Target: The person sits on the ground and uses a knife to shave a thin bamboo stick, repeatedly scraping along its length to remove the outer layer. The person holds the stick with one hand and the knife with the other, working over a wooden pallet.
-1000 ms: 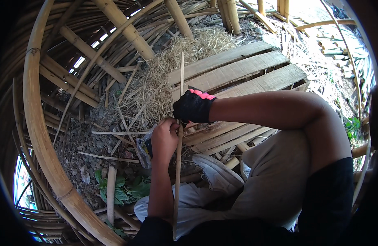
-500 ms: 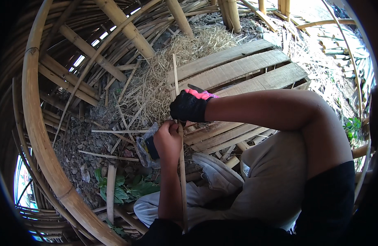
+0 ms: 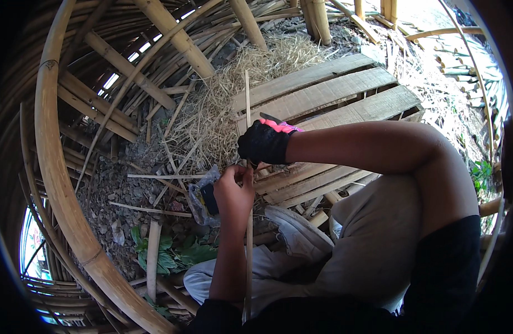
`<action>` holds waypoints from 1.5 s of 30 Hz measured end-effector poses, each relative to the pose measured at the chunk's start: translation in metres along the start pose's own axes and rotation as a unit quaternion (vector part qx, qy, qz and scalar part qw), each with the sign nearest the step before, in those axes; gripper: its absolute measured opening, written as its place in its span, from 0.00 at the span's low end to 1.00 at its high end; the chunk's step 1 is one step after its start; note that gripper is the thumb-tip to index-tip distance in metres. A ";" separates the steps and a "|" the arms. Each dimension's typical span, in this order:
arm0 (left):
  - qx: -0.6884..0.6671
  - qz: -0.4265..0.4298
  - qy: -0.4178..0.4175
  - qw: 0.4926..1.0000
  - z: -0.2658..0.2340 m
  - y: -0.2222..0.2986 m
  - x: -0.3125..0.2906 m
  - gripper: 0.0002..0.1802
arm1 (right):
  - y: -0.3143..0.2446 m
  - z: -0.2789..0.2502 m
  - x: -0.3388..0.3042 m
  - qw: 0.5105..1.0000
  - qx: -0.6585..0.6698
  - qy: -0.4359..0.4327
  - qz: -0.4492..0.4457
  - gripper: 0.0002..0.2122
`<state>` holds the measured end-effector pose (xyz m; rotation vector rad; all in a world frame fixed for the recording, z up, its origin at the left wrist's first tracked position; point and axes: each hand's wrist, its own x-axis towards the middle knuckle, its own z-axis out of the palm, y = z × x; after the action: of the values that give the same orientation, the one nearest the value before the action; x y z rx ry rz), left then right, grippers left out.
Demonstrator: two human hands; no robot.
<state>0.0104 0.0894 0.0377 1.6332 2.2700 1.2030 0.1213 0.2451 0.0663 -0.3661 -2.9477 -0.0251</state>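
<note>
A long, thin bamboo strip (image 3: pixel 248 245) runs from beyond my hands back toward my lap. My bare left hand (image 3: pixel 236 188) is closed, pinching the strip between thumb and fingers. Just beyond it, my right hand (image 3: pixel 266 142) wears a black and pink glove and is closed around a knife (image 3: pixel 272 118). Only a dark grey, pointed end of the knife shows past the glove; the rest is hidden. The gloved hand lies against the strip, close to the left fingertips. Where the knife meets the strip cannot be seen.
A slatted wooden crate (image 3: pixel 329 106) stands ahead to the right, beside dry straw (image 3: pixel 212 119). A clear plastic bag (image 3: pixel 198 203) with a dark object lies left of my left hand. Green leaves (image 3: pixel 181 256) and a bent bamboo pole (image 3: pixel 50 117) are farther left.
The view has shifted slightly, so the surroundings appear a little farther right. Both hands keep their hold on the strip and knife, with the gloved hand almost unmoved against the strip.
</note>
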 end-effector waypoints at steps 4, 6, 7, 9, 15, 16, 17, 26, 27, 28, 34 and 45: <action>0.003 0.014 0.005 1.000 0.004 0.006 0.002 0.10 | 0.015 0.020 0.004 0.999 -0.005 0.036 -0.030 0.12; 0.024 0.022 0.009 0.999 0.009 0.005 0.003 0.09 | 0.020 0.029 0.005 0.998 -0.012 0.050 -0.046 0.11; 0.036 0.022 0.015 0.999 0.010 0.000 0.000 0.09 | 0.014 0.024 0.005 0.998 -0.007 0.044 -0.045 0.11; 0.061 0.027 0.028 0.997 0.012 -0.007 -0.005 0.09 | 0.005 0.014 0.004 0.998 0.001 0.039 -0.040 0.11; 0.046 0.030 0.036 0.998 0.012 0.002 -0.008 0.09 | 0.006 0.007 0.001 1.000 -0.014 0.014 -0.015 0.11; 0.054 0.032 0.033 0.997 0.012 0.001 -0.008 0.09 | 0.005 0.007 0.001 1.000 -0.011 0.004 -0.007 0.11; 0.062 0.035 0.031 0.997 0.013 0.000 -0.007 0.09 | 0.003 0.005 0.001 1.000 -0.007 -0.007 0.002 0.10; 0.083 0.039 0.035 0.995 0.015 0.003 -0.010 0.07 | 0.007 0.010 0.000 0.999 0.014 0.027 -0.029 0.09; 0.088 0.030 0.033 0.995 0.016 0.003 -0.010 0.07 | 0.007 0.010 0.000 0.999 0.014 0.017 -0.024 0.09; 0.090 0.033 0.040 0.995 0.018 0.003 -0.010 0.07 | 0.007 0.010 0.000 1.000 0.012 0.009 -0.019 0.09; 0.081 0.053 0.064 0.993 0.023 -0.004 -0.012 0.07 | 0.006 0.008 -0.003 0.998 0.007 0.042 -0.048 0.11; -0.098 0.027 0.065 0.993 0.019 -0.035 -0.017 0.14 | 0.009 0.017 -0.001 0.996 0.030 0.069 -0.046 0.13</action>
<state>0.0004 0.0813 -0.0040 1.5978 2.1100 1.5326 0.1214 0.2541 0.0497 -0.2116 -2.8182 0.0243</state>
